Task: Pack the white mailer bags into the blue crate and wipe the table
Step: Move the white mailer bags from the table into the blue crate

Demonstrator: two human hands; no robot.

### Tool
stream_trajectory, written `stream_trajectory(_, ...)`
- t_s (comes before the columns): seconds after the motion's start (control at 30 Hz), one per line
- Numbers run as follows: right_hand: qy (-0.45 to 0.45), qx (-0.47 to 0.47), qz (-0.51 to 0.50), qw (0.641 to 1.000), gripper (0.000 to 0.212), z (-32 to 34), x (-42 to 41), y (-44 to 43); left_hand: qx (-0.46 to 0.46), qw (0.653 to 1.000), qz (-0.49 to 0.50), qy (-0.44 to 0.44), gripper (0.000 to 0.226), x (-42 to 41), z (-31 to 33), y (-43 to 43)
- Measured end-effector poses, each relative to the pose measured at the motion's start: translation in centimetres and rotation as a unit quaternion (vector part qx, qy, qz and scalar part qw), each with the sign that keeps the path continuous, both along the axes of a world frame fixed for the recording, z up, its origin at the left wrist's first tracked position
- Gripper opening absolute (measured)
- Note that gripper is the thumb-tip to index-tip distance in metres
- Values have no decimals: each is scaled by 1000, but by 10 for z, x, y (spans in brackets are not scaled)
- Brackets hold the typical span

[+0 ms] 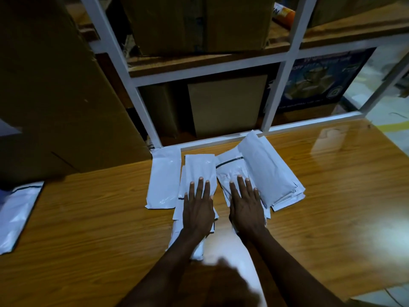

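Both forearms (168, 269) reach in from the near edge of the table (88, 240), and the hands lie flat, palms down, fingers straight and slightly spread, gripping nothing. The left hand (198, 206) presses on a narrow stack (199, 168) of white mailer bags near the middle of the far edge. The right hand (246, 207) presses on a creased bag (230, 171) with a dark strip across it, just beside that stack. A thick stack (272, 173) of the same bags lies tilted to the right of the right hand, touching its little finger, its far end reaching the far edge. A flat bag (163, 180) lies just left of the narrow stack, its far end also at the far edge. A lone bag (17, 213) lies well apart at the left edge. Beyond the far edge stands a white-framed shelf rack (141, 103) holding cardboard boxes (199, 23) and a printed box (318, 78). A tall carton (55, 96) stands at the far left corner.
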State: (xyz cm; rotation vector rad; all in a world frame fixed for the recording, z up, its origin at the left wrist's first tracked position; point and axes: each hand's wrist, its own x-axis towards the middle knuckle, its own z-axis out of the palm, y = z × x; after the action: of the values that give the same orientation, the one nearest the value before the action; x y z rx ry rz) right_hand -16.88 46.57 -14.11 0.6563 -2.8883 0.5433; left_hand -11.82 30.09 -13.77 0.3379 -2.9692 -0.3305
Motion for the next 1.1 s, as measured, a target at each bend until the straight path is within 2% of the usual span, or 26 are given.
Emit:
stream_trajectory(0.13,-14,-4,-3,1000,82,6,-1,-1,11,1000,-1,22,66,-1,4,-2)
stream_trajectory(0.2,-19,-3,-10,1000,84,9,-2,-2,10,999,0,33,66,-1,8,-3)
stream_trajectory(0.3,3,-12,-22,1000,75,18,-3,-6,11,999,-4,43,74,0,16,-6)
stream_trajectory(0.37,32,-28,-20,999,59,29,-4,-11,12,999,-3,41,91,0,27,-11)
stream_trajectory(0.43,51,-41,-18,998,53,42,-6,-18,15,999,-3,41,104,0,43,-16)
stream_trajectory(0.47,55,-49,-17,997,52,50,-7,-23,16,999,0,51,102,1,53,-18)
stream_trajectory(0.6,60,-85,3,995,53,87,-7,-53,-8,992,34,122,60,5,93,-36)
stream_trajectory(0.8,94,-134,70,984,48,153,13,-133,-32,979,111,166,58,38,154,-99)
stream_trajectory(1.1,79,-170,203,961,50,237,118,-289,-112,939,239,221,58,167,231,-233)
